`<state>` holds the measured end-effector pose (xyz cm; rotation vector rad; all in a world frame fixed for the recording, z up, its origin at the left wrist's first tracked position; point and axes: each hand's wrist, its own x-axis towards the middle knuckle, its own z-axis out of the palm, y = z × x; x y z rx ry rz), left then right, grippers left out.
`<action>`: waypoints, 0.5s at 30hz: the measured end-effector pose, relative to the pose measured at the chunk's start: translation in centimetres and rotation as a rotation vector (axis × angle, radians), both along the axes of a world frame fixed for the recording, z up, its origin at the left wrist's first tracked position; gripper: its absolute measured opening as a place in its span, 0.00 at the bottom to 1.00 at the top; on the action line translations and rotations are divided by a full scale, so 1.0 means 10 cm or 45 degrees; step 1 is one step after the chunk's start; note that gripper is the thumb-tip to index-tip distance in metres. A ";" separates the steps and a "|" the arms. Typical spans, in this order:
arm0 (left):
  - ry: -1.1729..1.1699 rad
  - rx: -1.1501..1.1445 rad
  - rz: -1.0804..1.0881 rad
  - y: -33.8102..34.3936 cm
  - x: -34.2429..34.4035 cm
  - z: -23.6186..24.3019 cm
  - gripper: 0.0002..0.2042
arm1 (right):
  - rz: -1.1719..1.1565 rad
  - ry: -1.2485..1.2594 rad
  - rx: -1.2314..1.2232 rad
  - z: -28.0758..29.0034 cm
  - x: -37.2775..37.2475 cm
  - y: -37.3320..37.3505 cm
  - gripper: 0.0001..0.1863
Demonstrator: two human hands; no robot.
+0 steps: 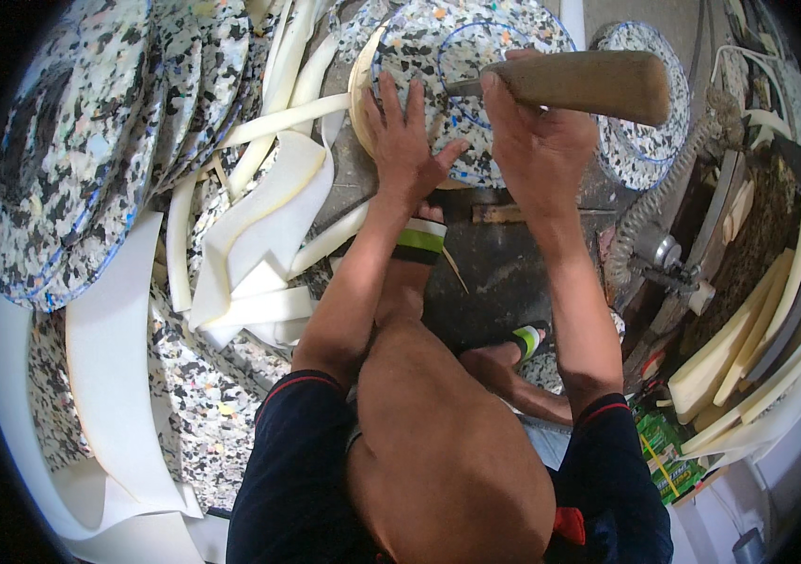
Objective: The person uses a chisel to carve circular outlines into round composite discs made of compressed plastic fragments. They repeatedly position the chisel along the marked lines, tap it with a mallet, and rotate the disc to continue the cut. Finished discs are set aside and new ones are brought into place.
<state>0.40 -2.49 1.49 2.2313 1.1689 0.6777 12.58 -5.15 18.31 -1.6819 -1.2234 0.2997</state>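
Note:
My left hand (407, 146) lies with fingers spread on the left side of a speckled black-and-white foam disc (424, 56) that has blue circles drawn on it. A cream foam rim (359, 89) shows along the disc's left edge. In my right hand (546, 150) is a knife-like tool with a thick wooden handle (598, 83), its fingers wrapped round the front of the handle. The handle points right. A short stretch of its dark blade (464, 87) shows over the disc, pointing left. Whether the blade touches the foam I cannot tell.
Speckled foam pieces (71, 141) are stacked at left, beside cream offcuts (264, 202). Another speckled disc (643, 141) lies at right. A wooden-handled tool (497, 214) rests near my sandalled foot (419, 240). A coiled hose (650, 202) and cream strips (739, 348) lie at right.

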 end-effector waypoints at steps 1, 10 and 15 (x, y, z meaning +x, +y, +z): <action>0.011 -0.013 0.009 -0.01 0.01 0.01 0.51 | 0.000 -0.011 -0.019 -0.01 0.00 0.01 0.13; -0.057 -0.008 -0.012 -0.02 -0.01 0.00 0.51 | -0.020 0.019 0.005 0.12 0.03 -0.09 0.12; -0.044 -0.014 0.012 0.01 0.02 0.00 0.51 | -0.057 0.068 -0.001 0.01 -0.05 0.06 0.12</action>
